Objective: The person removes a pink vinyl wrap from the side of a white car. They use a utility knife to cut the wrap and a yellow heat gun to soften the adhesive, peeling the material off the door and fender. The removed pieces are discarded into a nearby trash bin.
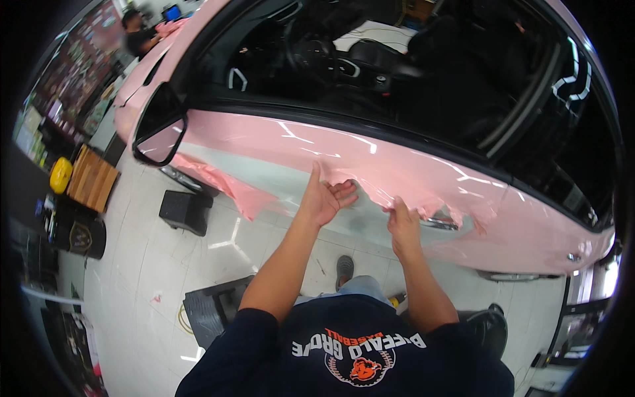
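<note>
A car door covered in pink vinyl film (258, 135) stands before me, with pale bare paint (278, 177) showing where the film is off. Along a ragged line the film's loose edge (370, 188) curls away from the panel. My right hand (405, 228) pinches this edge just left of the chrome door handle (440, 223). Beside the bare patch, my left hand (325, 200) is open, thumb raised against the pink film and fingers apart, half curled near the torn edge. Another loose pink flap (228, 185) hangs from the door below the side mirror (161, 126).
A black box (185, 212) sits on the tiled floor (132, 264) left of me, and a dark step platform (215, 308) is nearer. A black round stool (486, 331) stands close on my right. Beyond the car's front, another person (139, 36) is beside pink film.
</note>
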Demonstrator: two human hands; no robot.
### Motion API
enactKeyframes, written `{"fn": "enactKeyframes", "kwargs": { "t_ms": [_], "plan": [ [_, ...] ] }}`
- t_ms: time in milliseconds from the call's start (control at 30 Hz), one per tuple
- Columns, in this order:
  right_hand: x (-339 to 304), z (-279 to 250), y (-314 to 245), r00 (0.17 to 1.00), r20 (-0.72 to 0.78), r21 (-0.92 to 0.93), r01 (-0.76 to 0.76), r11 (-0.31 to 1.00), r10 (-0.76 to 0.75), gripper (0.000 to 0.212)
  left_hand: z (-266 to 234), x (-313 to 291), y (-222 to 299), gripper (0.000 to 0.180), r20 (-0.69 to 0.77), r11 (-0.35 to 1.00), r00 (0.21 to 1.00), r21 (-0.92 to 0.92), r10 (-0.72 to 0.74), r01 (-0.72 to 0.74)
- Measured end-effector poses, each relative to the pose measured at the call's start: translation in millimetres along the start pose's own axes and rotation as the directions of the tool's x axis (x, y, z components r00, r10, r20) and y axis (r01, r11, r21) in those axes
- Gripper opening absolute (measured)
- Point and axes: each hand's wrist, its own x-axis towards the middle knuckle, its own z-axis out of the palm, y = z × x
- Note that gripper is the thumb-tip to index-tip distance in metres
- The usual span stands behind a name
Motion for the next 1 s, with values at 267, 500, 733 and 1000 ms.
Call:
{"fn": "enactKeyframes", "kwargs": {
  "t_ms": [267, 500, 733, 1000],
  "plan": [
    [-28, 5, 35, 0.961, 0.278, 0.401, -0.113, 0.909, -0.003, 0.032, -2, -1, 2, 0.034, -0.169, 0.953, 0.965, 0.262, 0.199, -0.15],
    [27, 99, 15, 0.892, 0.451, 0.476, -0.212, 0.853, -0.03, 0.03, 10, -11, 5, 0.031, -0.243, 0.87, 0.883, 0.403, 0.401, -0.284],
    [46, 142, 5, 0.95, 0.158, 0.384, -0.311, 0.869, 0.27, 0.025, 1, -27, 22, 0.034, -0.133, 0.811, 0.924, 0.536, 0.357, -0.236],
    [40, 148, 14, 0.998, 0.058, 0.331, -0.054, 0.942, 0.037, 0.03, -57, -3, 67, 0.044, -0.02, 0.969, 0.996, 0.233, -0.084, 0.086]
  ]
}}
